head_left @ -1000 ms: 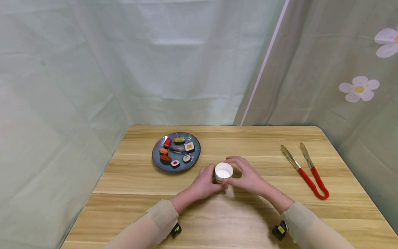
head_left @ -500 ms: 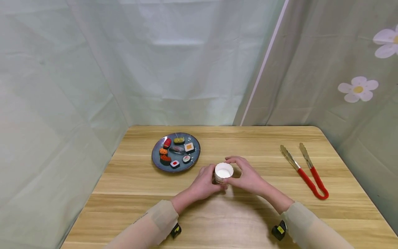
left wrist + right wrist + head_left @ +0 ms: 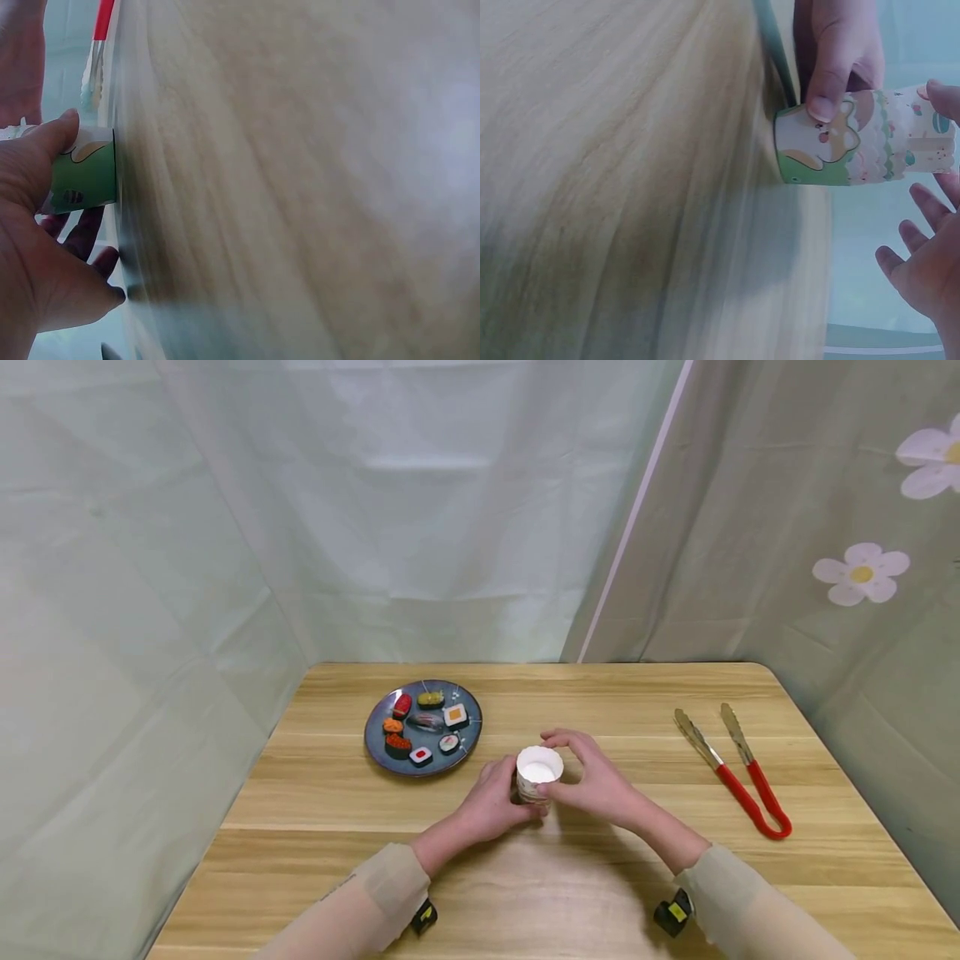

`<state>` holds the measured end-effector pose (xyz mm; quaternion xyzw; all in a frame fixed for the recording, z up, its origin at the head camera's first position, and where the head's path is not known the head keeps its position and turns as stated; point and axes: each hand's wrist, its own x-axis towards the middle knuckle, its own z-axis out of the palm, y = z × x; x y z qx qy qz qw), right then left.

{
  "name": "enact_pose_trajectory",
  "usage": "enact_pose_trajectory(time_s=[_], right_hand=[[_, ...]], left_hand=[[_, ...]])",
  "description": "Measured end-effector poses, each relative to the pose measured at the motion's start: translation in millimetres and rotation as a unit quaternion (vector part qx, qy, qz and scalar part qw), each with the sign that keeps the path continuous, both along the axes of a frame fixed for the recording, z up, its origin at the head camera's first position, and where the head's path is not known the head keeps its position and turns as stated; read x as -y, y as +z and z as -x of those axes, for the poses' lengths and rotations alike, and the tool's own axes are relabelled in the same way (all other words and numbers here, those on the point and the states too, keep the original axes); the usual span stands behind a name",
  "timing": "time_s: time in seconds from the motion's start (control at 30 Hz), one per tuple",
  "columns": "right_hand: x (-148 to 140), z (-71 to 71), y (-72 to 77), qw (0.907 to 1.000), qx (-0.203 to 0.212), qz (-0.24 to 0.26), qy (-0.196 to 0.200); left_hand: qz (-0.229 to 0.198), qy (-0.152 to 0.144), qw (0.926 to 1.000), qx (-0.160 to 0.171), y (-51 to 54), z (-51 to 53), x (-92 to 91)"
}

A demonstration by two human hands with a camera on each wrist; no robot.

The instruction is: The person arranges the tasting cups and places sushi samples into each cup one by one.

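A stack of scallop-rimmed paper baking cups (image 3: pixel 817 154) stands upright on the table, the lowest one green with a cartoon animal. My left hand (image 3: pixel 489 802) grips this stack low down, its thumb pressed on the printed wall. The topmost cup (image 3: pixel 539 766), white inside, is pinched at its side by the thumb and fingers of my right hand (image 3: pixel 600 783). It sits a little raised but still nested, with several scalloped rims showing below it in the right wrist view. Behind the left hand lies a dark blue plate (image 3: pixel 384 762).
Several small sushi pieces (image 3: pixel 398 745) lie on the plate at the back left. Red-handled metal tongs (image 3: pixel 757 797) lie spread on the right side of the wooden table (image 3: pixel 300 868). Pale curtains (image 3: pixel 450 510) enclose the table's back and sides.
My right hand has risen slightly with the top cup, so more of the wall below its rim shows. My left hand keeps its hold on the stack.
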<state>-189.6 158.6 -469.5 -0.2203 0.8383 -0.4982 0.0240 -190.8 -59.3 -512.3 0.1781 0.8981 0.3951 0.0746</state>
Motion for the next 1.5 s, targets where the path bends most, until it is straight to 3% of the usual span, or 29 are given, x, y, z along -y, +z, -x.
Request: enact_pose_trajectory(time_s=[0.3, 0.53, 0.77, 1.13, 1.33, 1.5], right_hand=[[-9.2, 6.1, 11.7, 0.9990, -0.006, 0.039, -0.022], [-29.2, 24.1, 10.4, 0.9965, -0.032, 0.026, -0.072], [-57.2, 47.8, -0.1, 0.9898, -0.012, -0.034, -0.138], [-94.7, 85.2, -8.8, 0.9635, -0.042, -0.128, -0.231], [-104.4, 96.6, -8.1, 0.9522, -0.012, -0.183, -0.245], [-105.0, 103.4, -8.3, 0.9512, -0.008, -0.189, -0.244]], left_hand=[[0.000, -0.001, 1.0000, -0.002, -2.6, -0.1, 0.2], [0.005, 0.000, 1.0000, -0.006, -3.5, -0.7, 0.1], [0.001, 0.003, 1.0000, -0.003, -2.8, -1.1, -0.3], [0.000, 0.005, 1.0000, 0.001, -1.8, -1.1, -0.1], [-0.001, 0.005, 1.0000, -0.001, -1.5, -1.2, -0.1], [-0.001, 0.004, 1.0000, -0.004, -0.3, -1.2, -0.7]])
